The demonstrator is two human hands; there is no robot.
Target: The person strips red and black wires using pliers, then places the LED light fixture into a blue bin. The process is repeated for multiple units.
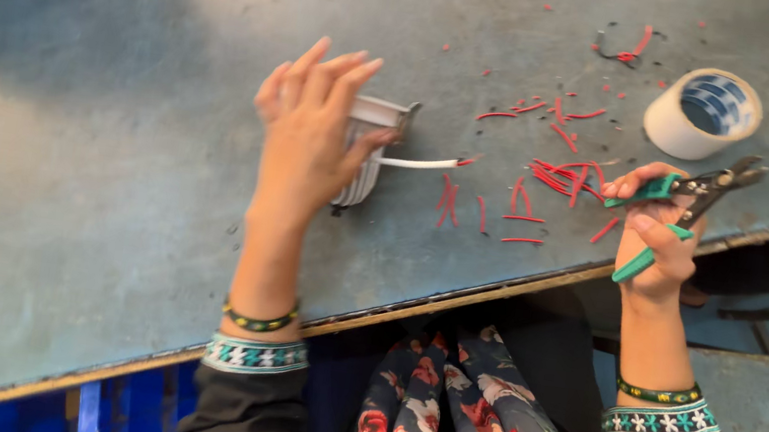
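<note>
Grey worktable [105,207], scuffed. Ribbed metal part [367,159] mid-table, rigid and likely light, best taken by its sides; left hand [308,130] rests on it, fingers loose. Right hand [655,234] clenched on green-handled pliers [693,194]. Tape roll [703,113]; red wire scraps [551,174].

Soft daylight falls from the upper right, a broad shadow darkens the upper left, and motion blur softens everything.

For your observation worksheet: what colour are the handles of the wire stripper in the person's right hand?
Green. The wire stripper handles show best in the head view, gripped by the right hand.
</note>
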